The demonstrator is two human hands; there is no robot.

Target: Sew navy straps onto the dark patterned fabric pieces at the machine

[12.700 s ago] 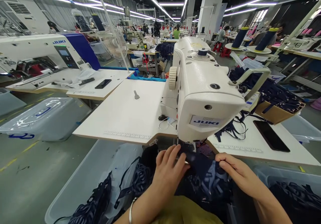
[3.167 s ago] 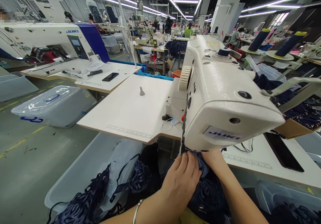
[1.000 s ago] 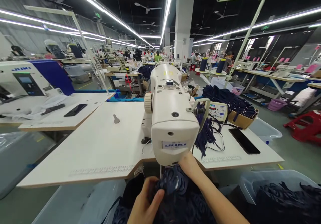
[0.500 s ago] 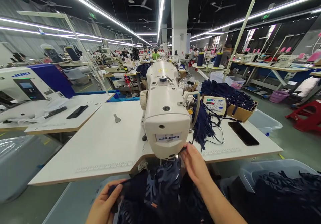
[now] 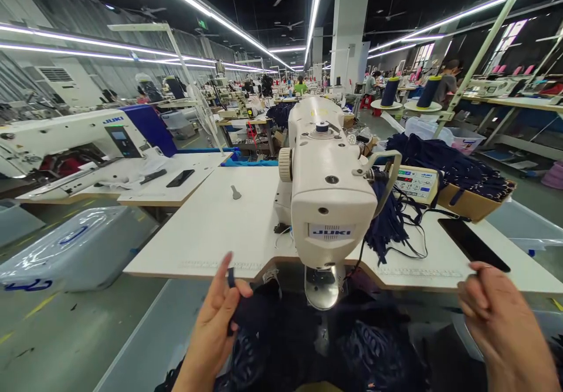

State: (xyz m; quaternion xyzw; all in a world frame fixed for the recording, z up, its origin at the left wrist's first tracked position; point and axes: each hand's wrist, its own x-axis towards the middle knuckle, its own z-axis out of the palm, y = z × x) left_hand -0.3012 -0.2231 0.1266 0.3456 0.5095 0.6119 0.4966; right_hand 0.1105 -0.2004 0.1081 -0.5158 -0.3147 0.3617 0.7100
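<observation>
Pinched between the thumb and fingers of my left hand (image 5: 215,316) is the edge of a dark navy garment (image 5: 308,333) with a shiny pattern; a short strap end sticks up there and the index finger points up. The cloth spreads below the head of a white JUKI sewing machine (image 5: 332,222), whose rounded metal arm end (image 5: 322,289) reaches over it. Out to the right, my right hand (image 5: 501,310) has its fingers curled closed beside the table's front edge. Motion blur hides what it may hold; a dark smear shows at its left.
Navy straps (image 5: 387,228) hang beside the control box (image 5: 413,184). Behind stands a cardboard box (image 5: 477,204) heaped with more. A black phone (image 5: 472,242) lies at the right edge, and a small grey metal piece (image 5: 236,192) on the left tabletop. Plastic bins stand on the floor.
My right hand has left the machine head and moved well right. My left hand has risen towards the table edge with the cloth. The garment has dropped from the needle area; the view has turned left.
</observation>
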